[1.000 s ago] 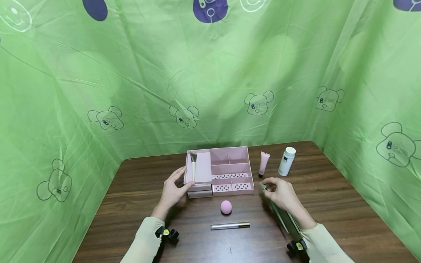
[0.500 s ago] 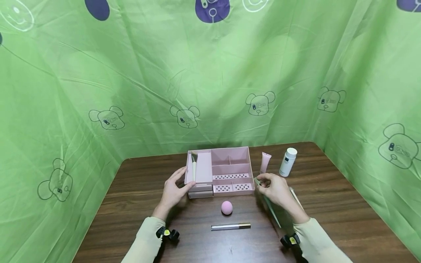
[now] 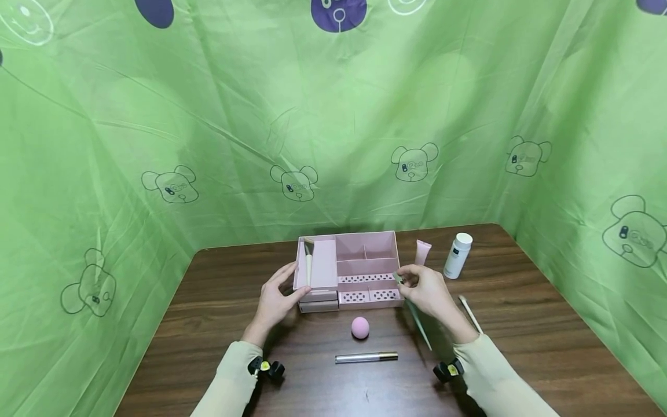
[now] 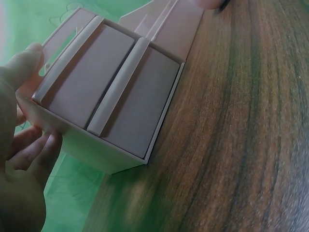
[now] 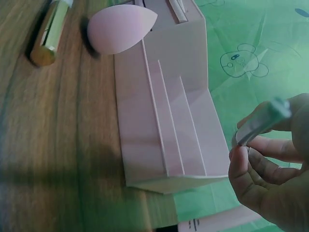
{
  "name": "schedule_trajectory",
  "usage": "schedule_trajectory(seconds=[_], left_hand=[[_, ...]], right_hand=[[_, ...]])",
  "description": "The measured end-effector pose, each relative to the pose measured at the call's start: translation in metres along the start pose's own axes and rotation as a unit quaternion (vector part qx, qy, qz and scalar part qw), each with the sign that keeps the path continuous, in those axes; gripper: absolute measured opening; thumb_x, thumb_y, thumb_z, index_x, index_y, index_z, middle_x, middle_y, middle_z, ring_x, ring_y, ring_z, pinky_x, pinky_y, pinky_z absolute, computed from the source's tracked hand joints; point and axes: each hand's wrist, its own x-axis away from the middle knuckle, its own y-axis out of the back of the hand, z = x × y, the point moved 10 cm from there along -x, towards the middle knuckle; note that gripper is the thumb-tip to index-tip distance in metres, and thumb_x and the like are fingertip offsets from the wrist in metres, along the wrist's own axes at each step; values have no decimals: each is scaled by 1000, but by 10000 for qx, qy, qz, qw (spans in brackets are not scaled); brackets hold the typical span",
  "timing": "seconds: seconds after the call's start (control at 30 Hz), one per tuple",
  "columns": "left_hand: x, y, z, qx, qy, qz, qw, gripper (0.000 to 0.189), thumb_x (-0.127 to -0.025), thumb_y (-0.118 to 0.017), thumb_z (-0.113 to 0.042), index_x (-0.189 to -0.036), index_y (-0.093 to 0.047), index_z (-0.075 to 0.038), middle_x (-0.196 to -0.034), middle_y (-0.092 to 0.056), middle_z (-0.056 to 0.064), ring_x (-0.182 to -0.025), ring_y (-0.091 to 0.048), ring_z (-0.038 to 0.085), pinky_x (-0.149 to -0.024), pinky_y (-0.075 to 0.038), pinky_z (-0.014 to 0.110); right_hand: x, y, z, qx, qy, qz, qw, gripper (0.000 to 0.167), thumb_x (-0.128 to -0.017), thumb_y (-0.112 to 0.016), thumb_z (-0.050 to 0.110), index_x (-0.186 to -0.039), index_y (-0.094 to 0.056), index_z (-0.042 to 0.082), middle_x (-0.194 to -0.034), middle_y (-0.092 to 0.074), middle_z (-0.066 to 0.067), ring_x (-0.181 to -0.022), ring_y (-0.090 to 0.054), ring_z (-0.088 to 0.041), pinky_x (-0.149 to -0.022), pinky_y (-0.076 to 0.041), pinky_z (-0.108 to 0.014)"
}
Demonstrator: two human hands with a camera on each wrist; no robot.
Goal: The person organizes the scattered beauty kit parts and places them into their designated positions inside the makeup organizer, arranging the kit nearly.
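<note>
A pink makeup organizer [image 3: 367, 266] stands near the back of the table, with drawers [image 4: 140, 101] at its left end. My left hand [image 3: 276, 298] grips that end, thumb at the top front edge and fingers against the outer side. My right hand [image 3: 427, 292] pinches a slim green makeup brush [image 3: 419, 327] near its upper end, at the organizer's right edge. The brush slants down toward the table; its bristles are hard to make out. In the right wrist view its green handle [image 5: 263, 121] points toward the camera, blurred. Another makeup brush [image 3: 308, 263] lies on the organizer's left top.
In front of the organizer lie a pink makeup sponge [image 3: 360, 328] and a silver tube with a gold cap [image 3: 366, 357]. To the right are a pink squeeze tube [image 3: 422, 252], partly hidden, a white bottle [image 3: 457, 256] and a pale brush [image 3: 471, 314] on the table.
My right hand has moved left and slightly back with the green makeup brush, reaching the organizer's right edge. The pale brush on the table has come into view. My left hand keeps its place.
</note>
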Motion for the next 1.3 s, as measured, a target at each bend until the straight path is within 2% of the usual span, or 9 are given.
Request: schedule_trajectory(seconds=[0.17,0.37,0.63,0.9,1.1,1.3], left_hand=[[0,0,3,-59,79,-24,9999,71,-75,-85,-29,-137,-57,-9,-139,-56,8,-118,-60,26,-97,-55,34],[0,0,3,-10,100,-12,9999,71,-75,-86,-29,-137,-57,-8,-138,-56,8,-117,-61,26,-97,-55,35],[0,0,2,-84,102,-11,9999,71,-75,-86,-28,-137,-57,-8,-138,-57,7,-118,-60,25,-98,-54,34],[0,1,-2,-122,20,-51,9999,70,-75,-86,-26,-136,-57,-7,-137,-57,9,-121,-59,27,-100,-52,33],[0,1,-4,-154,-17,-44,9999,71,-74,-86,-25,-136,-57,-6,-138,-57,11,-120,-59,29,-99,-53,35],[1,1,-4,-91,-42,-29,9999,71,-75,-86,-28,-136,-57,-5,-138,-57,10,-119,-60,29,-98,-54,35]], right_hand=[[-5,-2,9,-34,102,-14,9999,28,-73,-74,8,-101,-73,11,-77,-70,2,-68,-61,-7,-63,-52,-22],[-11,-7,19,-173,260,-1,9995,28,-73,-73,5,-100,-73,9,-83,-72,-3,-69,-63,-8,-63,-53,-21],[-19,-14,30,-374,144,137,9991,29,-75,-73,8,-104,-73,10,-84,-72,0,-71,-64,-9,-60,-53,-20],[-30,-12,43,-447,274,-65,9986,28,-73,-73,6,-101,-73,7,-83,-73,-2,-69,-64,-9,-61,-56,-20],[-34,-15,52,-597,243,10,9979,26,-75,-73,7,-101,-73,8,-82,-73,-1,-69,-65,-9,-60,-57,-21],[-37,-20,57,-471,162,81,9987,25,-77,-75,12,-102,-74,12,-82,-73,2,-71,-66,-8,-64,-57,-23]])
